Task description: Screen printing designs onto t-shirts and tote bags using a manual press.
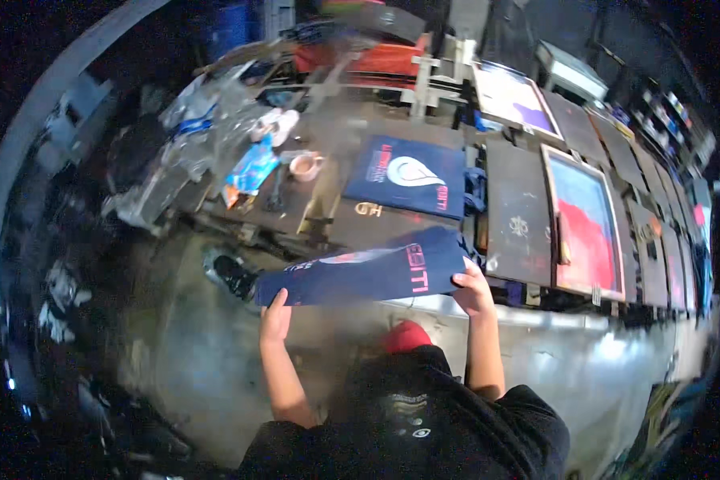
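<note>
My left hand [276, 320] grips the near left corner of a navy printed fabric piece [360, 276], thumb on top. My right hand [472, 288] holds its right end. The piece is stretched between them, tilted, with pink lettering and a pale print. Just beyond it, a similar navy piece [380, 168] with a white drop-shaped print lies flat on a dark board of the work table [356, 224].
Plastic bags [200, 120], a blue packet [252, 164] and a cup [304, 166] sit on the left. Dark boards [516, 240] and framed screens [588, 232] with red or purple ink run rightward. A black shoe [236, 276] and a red object [404, 336] show low down.
</note>
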A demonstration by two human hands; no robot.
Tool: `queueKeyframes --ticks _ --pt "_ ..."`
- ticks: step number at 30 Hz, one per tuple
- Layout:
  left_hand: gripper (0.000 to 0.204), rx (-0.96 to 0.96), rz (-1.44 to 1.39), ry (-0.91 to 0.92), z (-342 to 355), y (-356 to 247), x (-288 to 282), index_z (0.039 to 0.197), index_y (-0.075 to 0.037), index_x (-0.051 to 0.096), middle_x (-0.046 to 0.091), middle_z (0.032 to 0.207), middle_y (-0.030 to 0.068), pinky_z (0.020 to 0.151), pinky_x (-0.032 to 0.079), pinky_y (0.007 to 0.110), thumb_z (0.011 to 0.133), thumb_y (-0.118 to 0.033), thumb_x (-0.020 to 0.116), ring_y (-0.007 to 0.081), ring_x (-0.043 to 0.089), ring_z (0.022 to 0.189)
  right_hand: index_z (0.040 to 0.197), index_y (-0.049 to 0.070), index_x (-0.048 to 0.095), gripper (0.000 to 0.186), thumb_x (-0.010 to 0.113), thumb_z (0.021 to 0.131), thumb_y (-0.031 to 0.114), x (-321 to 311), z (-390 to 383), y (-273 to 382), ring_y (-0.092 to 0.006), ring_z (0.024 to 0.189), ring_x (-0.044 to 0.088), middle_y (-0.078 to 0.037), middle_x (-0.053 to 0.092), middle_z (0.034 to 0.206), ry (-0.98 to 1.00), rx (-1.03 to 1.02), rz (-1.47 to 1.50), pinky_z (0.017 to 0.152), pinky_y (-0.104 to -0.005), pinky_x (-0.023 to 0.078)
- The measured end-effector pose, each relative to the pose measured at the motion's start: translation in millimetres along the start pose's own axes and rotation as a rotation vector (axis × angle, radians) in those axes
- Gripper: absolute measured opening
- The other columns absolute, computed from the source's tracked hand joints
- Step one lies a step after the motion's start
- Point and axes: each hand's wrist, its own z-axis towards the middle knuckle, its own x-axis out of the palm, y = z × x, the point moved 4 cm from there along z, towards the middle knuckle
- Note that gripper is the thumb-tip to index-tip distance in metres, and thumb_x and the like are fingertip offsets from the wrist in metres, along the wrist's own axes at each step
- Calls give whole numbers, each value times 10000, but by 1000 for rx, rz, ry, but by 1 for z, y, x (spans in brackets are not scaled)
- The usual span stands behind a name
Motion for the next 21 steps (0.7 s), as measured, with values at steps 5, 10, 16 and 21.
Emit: queueKeyframes --ticks 5,10,16,21 --pt "375 -103 -45 281 59 12 57 1296 -63 517 590 1257 111 1043 393 467 939 -145 596 276 541 1195 1210 -3 577 488 707 759 132 -36 -18 36 -197 1031 617 -72 654 1102 -44 -105 -60 934 -335 468" --pt "284 -290 81 194 139 49 118 1176 -90 572 629 1108 70 817 522 408 907 -128 650 235 612 1009 1229 21 553 431 626 830 165 -65 21 62 -192 1027 611 -68 638 1119 -238 -154 -100 921 -330 468" --pt "208 -111 147 334 244 48 215 1123 -67 593 631 1129 57 913 470 352 923 -118 626 184 586 1058 1247 9 539 503 587 804 243 -94 115 111 -202 1093 565 -82 608 1168 -280 -329 40 979 -363 413" --pt "213 -75 -102 358 291 51 272 1074 -43 627 657 1103 46 950 446 311 882 -132 650 164 588 1081 1203 -1 548 484 569 771 215 -110 179 139 -198 1009 584 -73 625 1082 -129 -447 96 889 -331 450"
